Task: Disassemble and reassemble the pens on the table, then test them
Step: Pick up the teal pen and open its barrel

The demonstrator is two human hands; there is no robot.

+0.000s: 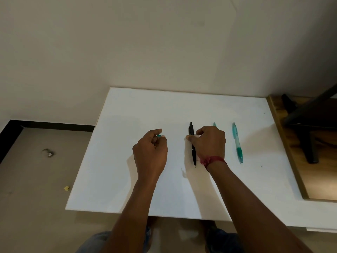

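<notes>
Three pens lie side by side on the white table [127,179]. My left hand [150,152] pinches a small green pen part [158,135] between thumb and fingertips, just above the table. My right hand [209,141], with a red thread at the wrist, rests over the middle pens. Its thumb crosses the black pen [193,154] and its curled index finger sits on the pen's other side, pinching it against the table. Only the top end of a light green pen [214,124] shows past the knuckles. A second green pen [237,145] lies untouched to the right.
The table stands against a plain wall. At the right, a wooden surface [295,179] with a dark stand [308,125] adjoins it. The floor at the left holds bits of litter [48,152]. My knees show under the front edge.
</notes>
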